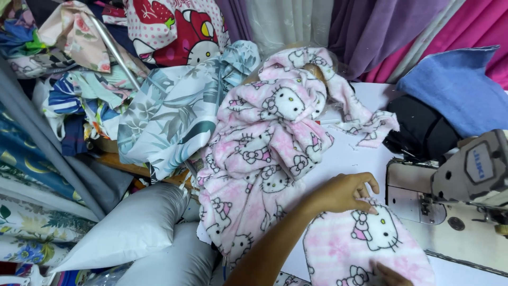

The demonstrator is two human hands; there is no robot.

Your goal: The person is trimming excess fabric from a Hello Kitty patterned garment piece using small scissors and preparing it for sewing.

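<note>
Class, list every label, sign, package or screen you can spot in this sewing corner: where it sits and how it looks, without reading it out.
Badge: on the head of the sewing machine at right; a small rounded grey plate with blue lettering.
No packages, signs or screens show.
The left hand rests on the pink cat-print fleece piece, away from the badge.

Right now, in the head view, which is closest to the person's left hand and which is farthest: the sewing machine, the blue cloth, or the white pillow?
From the left hand, nearest first:
1. The white and grey sewing machine, just to its right.
2. The folded blue felt cloth, up at the far right, behind the machine.
3. The plain white pillow, away at the lower left, past the heap of pink cat-print fleece.
</note>
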